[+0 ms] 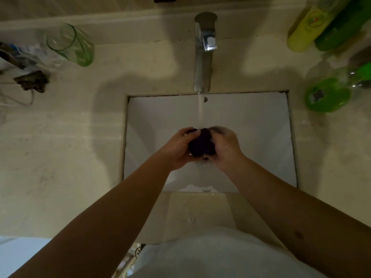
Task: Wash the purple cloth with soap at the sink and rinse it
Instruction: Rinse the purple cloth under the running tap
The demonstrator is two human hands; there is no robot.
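The purple cloth [201, 143] is bunched into a dark wet ball over the middle of the white sink [251, 121]. My left hand [180, 149] grips its left side and my right hand [225, 147] grips its right side; the right hand's fingertips are blurred. A stream of water [200, 109] falls from the metal tap [203, 55] straight onto the cloth. Much of the cloth is hidden between my palms.
A green glass [73, 45] stands at the back left of the beige counter [60, 147], with clutter beside it. Yellow and green bottles [309, 27] stand at the back right, and a green soap bottle [329, 95] lies by the sink's right corner.
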